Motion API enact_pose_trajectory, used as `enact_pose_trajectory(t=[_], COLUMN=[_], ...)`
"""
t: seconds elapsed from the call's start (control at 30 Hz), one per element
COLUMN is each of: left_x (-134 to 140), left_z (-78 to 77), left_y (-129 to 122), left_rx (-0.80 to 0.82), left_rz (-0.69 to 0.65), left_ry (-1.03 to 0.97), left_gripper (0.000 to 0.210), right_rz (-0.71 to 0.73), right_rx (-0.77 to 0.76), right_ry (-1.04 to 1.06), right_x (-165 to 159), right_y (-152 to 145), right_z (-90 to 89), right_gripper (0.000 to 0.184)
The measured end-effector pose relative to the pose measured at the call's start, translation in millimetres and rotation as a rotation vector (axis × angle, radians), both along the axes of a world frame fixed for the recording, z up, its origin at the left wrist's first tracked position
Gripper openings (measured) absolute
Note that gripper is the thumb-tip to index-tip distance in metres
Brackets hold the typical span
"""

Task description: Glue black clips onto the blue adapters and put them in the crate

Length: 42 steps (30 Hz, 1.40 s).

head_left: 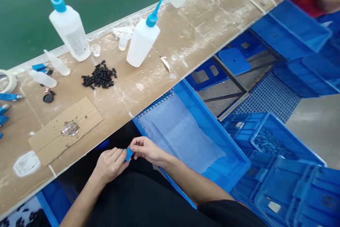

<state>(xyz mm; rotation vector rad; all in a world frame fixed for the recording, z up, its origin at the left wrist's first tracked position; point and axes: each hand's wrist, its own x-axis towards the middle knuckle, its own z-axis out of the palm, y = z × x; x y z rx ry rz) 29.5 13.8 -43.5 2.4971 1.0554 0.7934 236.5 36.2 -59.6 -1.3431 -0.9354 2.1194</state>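
Left hand and right hand at the near edge of the bench. From my distant station I am viewing both through the head camera. The left hand (113, 163) is holding a small blue piece (129, 154), its fingers curling closed around the lower side. The right hand (145, 149) is pinching the upper end, thumb and finger nearly together; how firmly either is pressing, I cannot tell. The piece is sitting between the hands, above the dark clothing (138, 198) and just off the bench (207, 25).

In my judgement, the main risk is lying in that small grip: a slick surface or uneven pull could be sending the piece onto the lap, or into the blue tray (204, 117) alongside, where its matching colour would be hiding it. A second risk is resting on the cardboard (89, 112), where a shiny, wet-looking patch (70, 128) could be smearing onto a careless wrist. Farther back, the tall bottle (70, 32) and the shorter bottle (143, 41) are flanking a pile of black pieces (99, 77); a hasty reach could be toppling one or scattering the pile.
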Motion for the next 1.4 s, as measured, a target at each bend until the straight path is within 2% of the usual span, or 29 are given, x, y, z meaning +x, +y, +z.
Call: enact_pose_trajectory(t=[0.07, 0.13, 0.23, 0.3, 0.37, 0.43, 0.57, 0.77, 0.97, 1.1, 1.23, 1.33, 1.4], left_x=[9.3, 14.8, 14.5, 9.6, 2.9, -3.4, -8.5, 0.4, -9.8, -25.6, -34.9, -35.1, -33.3], left_z=[-5.9, -10.1, -10.8, -7.6, -3.3, 0.1, 2.1, 7.3, 5.7, 2.0, 3.0, 7.2, 11.2], left_y=[2.1, 0.8, -6.5, -13.4, -20.4, -26.8, -35.8, -38.8, -41.8, -48.3, -60.5, -68.3, -69.1], left_rx=[-0.142, -0.278, -0.433, -0.552, -0.662, -0.701, -0.709, -0.764, -0.856, -0.973, -1.028, -1.107, -1.137], left_rz=[0.041, 0.158, 0.424, 0.583, 0.665, 0.684, 0.652, 0.689, 0.707, 0.589, 0.481, 0.398, 0.328], left_ry=[-0.021, -0.094, -0.236, -0.281, -0.289, -0.277, -0.242, -0.26, -0.345, -0.496, -0.587, -0.647, -0.699], left_gripper=[0.029, 0.033, 0.016, 0.021, 0.028, 0.031, 0.034, 0.037, 0.032, 0.029, 0.037, 0.049, 0.059], right_rz=[-0.084, -0.232, -0.535, -0.668, -0.724, -0.739, -0.75, -0.759, -0.871, -0.935, -1.011, -1.048, -1.032], right_rx=[0.122, 0.204, 0.333, 0.368, 0.372, 0.348, 0.25, 0.21, 0.099, 0.052, 0.154, 0.351, 0.513], right_ry=[-0.15, -0.324, -0.707, -0.93, -1.083, -1.179, -1.264, -1.189, -1.008, -0.912, -0.918, -0.934, -0.918], right_x=[28.1, 70.1, 146.7, 191.2, 221.1, 236.5, 242.7, 247.3, 245.4, 231.1, 208.7, 180.3, 151.4], right_y=[8.6, 31.9, 83.8, 118.1, 145.6, 165.3, 189.0, 204.2, 206.9, 204.9, 190.0, 169.5, 153.4], right_z=[-8.0, -18.7, -40.7, -58.3, -76.9, -94.9, -124.6, -144.6, -150.3, -142.5, -115.1, -84.3, -57.7], right_gripper=[0.062, 0.06, 0.045, 0.034, 0.024, 0.018, 0.014, 0.018, 0.032, 0.033, 0.033, 0.043, 0.045])
